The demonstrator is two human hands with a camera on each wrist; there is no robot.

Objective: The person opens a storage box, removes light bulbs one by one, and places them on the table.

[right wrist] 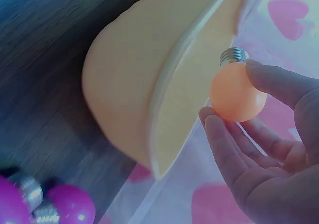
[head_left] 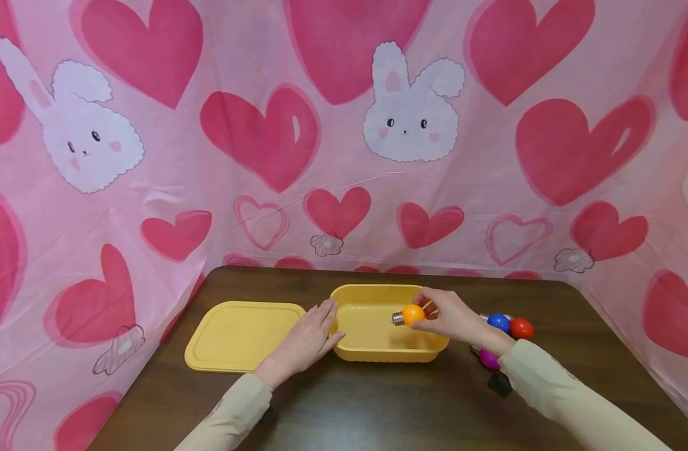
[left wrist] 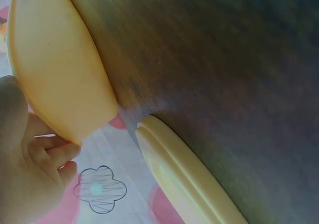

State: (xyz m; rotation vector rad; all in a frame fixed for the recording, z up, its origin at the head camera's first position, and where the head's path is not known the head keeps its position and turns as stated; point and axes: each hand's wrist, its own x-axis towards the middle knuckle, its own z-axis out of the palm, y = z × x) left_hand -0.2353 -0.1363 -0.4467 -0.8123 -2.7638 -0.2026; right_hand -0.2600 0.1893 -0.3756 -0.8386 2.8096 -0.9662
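An orange light bulb (head_left: 413, 314) with a silver screw base is pinched between the thumb and fingers of my right hand (head_left: 447, 315). It hangs over the yellow container (head_left: 377, 356), its base pointing left in the head view. In the right wrist view, the bulb (right wrist: 238, 95) appears beside the container's rim (right wrist: 158, 109), apart from it. My left hand (head_left: 304, 335) rests against the container's left end, fingers extended along the rim. From the left wrist, that hand (left wrist: 35, 169) touches the container's wall (left wrist: 62, 59).
A flat yellow lid (head_left: 239, 335) lies left of the container. Right of it, partly behind my right wrist, are a blue bulb (head_left: 498, 322), a red bulb (head_left: 521, 328) and a magenta bulb (head_left: 488, 359). A heart-patterned cloth (head_left: 344, 156) hangs behind the dark wooden table (head_left: 349, 407).
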